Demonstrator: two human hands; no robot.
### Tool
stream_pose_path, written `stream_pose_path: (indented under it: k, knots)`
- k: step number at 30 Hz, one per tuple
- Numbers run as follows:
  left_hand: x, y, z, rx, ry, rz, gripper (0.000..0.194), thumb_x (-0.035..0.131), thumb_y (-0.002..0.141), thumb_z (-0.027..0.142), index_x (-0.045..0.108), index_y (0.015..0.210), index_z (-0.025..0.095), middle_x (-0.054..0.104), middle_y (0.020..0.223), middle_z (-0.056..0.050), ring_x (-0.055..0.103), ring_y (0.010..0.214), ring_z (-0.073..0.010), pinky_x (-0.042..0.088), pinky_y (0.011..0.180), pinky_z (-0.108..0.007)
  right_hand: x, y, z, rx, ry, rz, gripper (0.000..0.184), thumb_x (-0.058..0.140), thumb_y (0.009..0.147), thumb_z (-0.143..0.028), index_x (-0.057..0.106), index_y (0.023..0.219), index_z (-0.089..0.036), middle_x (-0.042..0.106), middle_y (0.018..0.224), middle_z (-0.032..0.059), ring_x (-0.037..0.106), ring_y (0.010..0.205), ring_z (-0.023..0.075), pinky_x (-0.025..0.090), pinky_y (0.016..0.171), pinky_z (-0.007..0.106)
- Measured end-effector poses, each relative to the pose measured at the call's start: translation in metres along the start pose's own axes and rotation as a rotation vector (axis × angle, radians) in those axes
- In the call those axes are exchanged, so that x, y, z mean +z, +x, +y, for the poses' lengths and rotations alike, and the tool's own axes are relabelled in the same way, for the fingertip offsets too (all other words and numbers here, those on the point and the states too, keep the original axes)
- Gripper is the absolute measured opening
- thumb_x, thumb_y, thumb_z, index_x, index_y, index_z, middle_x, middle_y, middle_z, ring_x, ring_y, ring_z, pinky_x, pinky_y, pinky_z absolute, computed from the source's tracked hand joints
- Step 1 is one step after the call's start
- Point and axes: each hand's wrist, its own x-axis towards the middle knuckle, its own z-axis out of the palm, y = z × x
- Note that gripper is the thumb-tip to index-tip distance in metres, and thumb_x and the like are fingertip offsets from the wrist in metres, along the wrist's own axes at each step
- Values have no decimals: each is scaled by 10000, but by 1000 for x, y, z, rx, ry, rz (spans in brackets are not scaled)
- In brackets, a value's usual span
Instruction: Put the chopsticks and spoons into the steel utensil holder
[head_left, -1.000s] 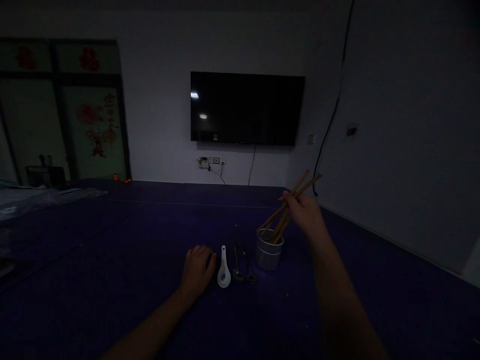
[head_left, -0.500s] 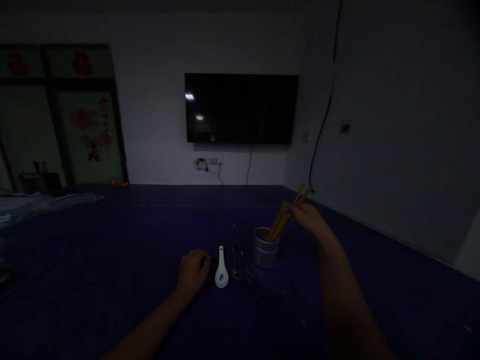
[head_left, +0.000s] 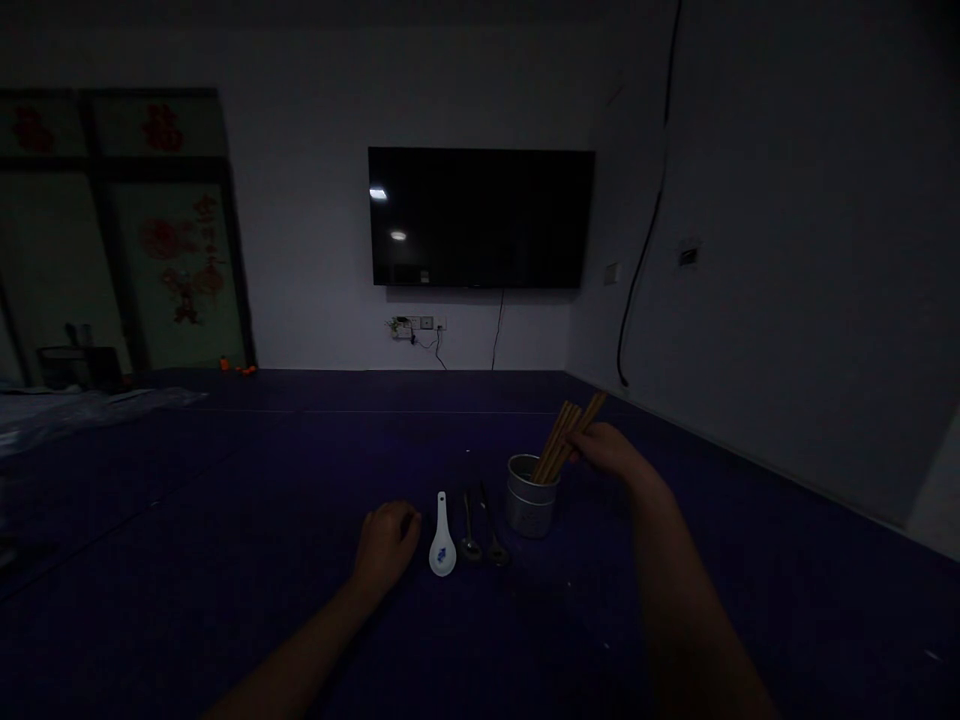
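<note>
My right hand (head_left: 609, 452) is closed round a bundle of wooden chopsticks (head_left: 564, 440), whose lower ends stand inside a small metal cup (head_left: 529, 497) on the dark purple surface (head_left: 225, 520). The chopsticks lean up and to the right. My left hand (head_left: 386, 542) rests on the surface with fingers curled, just left of a white ceramic spoon (head_left: 442, 549) with a blue pattern. Two metal spoons (head_left: 482, 532) lie between the white spoon and the cup.
A black television (head_left: 480, 217) hangs on the far wall above a power socket with cables (head_left: 420, 326). A dark cable (head_left: 643, 240) runs down the right wall. Crumpled clear plastic (head_left: 67, 408) lies at the far left.
My right hand has lowered the chopsticks into the metal cup and dropped with them. The left hand has stayed beside the white spoon.
</note>
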Motion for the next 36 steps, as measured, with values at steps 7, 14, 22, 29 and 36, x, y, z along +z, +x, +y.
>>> stream_pose_path:
  k: [7,14,22,29,36]
  knots:
    - [2,1,-1,-34,-7,-28,246,422,846,266,644,798,172,662,815,-56,597,793,-166,391,697,-274,7,3,2,17,-37,-77,241,491,843,-207,667,712,-107,599,513,20,472,361,77,344,402,186]
    - [2,0,0,-30,-21,-39,248,419,850,272,639,792,174,665,822,-56,595,786,-164,386,672,-265,11,4,5,14,-11,-133,253,498,853,-202,635,660,-113,581,502,2,468,359,74,346,393,184]
    - [5,0,-3,-22,-21,-37,257,409,849,282,632,785,173,656,790,-55,592,754,-162,382,664,-266,11,7,8,25,-37,-60,292,563,821,-234,617,551,-138,561,450,-1,502,392,82,353,413,173]
    - [4,2,-3,-21,-33,-60,254,410,837,273,632,766,175,649,769,-51,584,730,-158,382,661,-266,12,8,8,39,-30,-67,316,594,797,-265,613,505,-147,552,420,12,514,395,100,367,417,189]
    - [1,1,1,-21,-36,-74,254,409,842,271,627,758,170,652,777,-55,590,734,-157,378,654,-260,17,10,13,51,-54,-100,318,564,823,-265,608,531,-148,553,417,2,489,363,85,340,382,180]
